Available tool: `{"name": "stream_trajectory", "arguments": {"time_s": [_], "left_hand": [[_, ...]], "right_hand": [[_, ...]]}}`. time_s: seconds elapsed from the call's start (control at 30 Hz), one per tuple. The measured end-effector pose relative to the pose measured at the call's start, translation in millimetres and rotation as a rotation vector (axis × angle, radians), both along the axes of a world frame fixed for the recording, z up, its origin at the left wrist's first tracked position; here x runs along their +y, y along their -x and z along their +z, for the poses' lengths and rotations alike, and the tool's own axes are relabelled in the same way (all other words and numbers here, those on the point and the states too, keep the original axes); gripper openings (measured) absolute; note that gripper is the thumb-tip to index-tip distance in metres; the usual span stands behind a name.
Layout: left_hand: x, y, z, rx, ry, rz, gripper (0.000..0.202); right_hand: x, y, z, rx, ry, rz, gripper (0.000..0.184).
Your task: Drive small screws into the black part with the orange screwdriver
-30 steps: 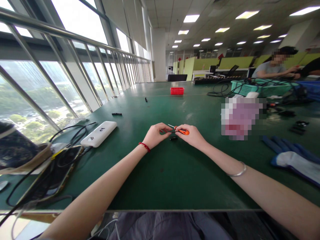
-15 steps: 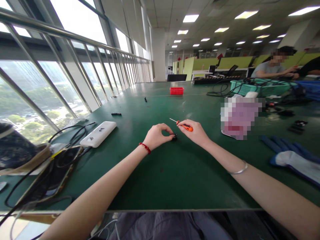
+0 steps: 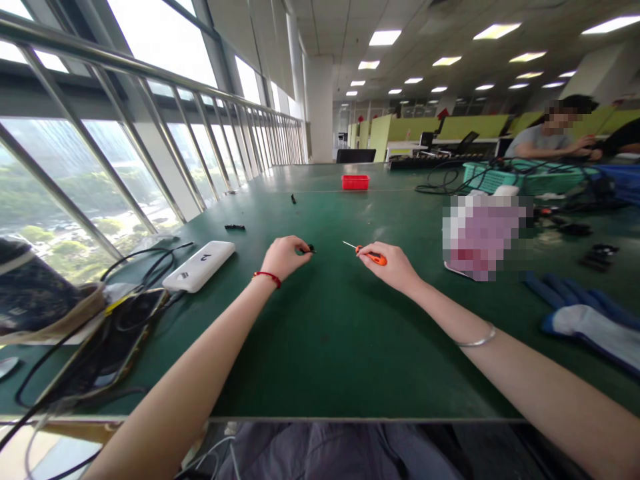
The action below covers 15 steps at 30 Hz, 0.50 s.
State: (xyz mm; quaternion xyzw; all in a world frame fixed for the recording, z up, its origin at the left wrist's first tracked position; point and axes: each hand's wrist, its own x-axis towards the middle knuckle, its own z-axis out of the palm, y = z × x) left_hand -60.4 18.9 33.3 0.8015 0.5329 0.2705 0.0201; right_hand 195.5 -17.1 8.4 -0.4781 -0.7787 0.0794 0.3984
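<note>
Between the thumb and fingers of my left hand (image 3: 286, 257) is a small black part (image 3: 311, 249), too small to name more closely. My left hand is just above the green table (image 3: 320, 347), left of the middle. My right hand (image 3: 390, 262) grips a screwdriver (image 3: 376, 257) by its orange and black handle. Its thin metal shaft points up and to the left, toward the left hand but apart from the black part. Two more black pieces lie farther off: a longer one (image 3: 235, 227) and a small one (image 3: 293, 199).
A white power bank (image 3: 199, 267) and black cables lie at left, near a phone (image 3: 113, 347). A red box (image 3: 355, 182) stands at the back. On the right are a pixelated pink item (image 3: 485, 237), blue-white gloves (image 3: 590, 320) and a green basket (image 3: 530, 179). Another person (image 3: 545, 133) sits beyond.
My left hand has moved left and slightly away from me, carrying the small black part away from the screwdriver. My right hand with the screwdriver has barely moved.
</note>
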Motion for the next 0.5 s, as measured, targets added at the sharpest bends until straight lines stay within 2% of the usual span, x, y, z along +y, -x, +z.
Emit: {"name": "stream_trajectory", "arguments": {"time_s": [0.13, 0.2, 0.33, 0.5], "left_hand": [[14.4, 55.5, 11.4, 0.083, 0.024, 0.336, 0.025], [15.2, 73.7, 13.9, 0.090, 0.053, 0.430, 0.026], [13.3, 89.7, 13.0, 0.113, 0.120, 0.518, 0.026], [15.2, 94.0, 16.8, 0.103, 0.161, 0.525, 0.027]], "right_hand": [[-1.0, 1.4, -0.3, -0.020, 0.006, 0.011, 0.018], [-0.7, 1.7, -0.9, -0.027, 0.007, 0.017, 0.018], [-0.3, 1.7, -2.0, -0.030, 0.018, 0.037, 0.016], [-1.1, 2.2, -1.7, -0.034, 0.028, 0.050, 0.016]]}}
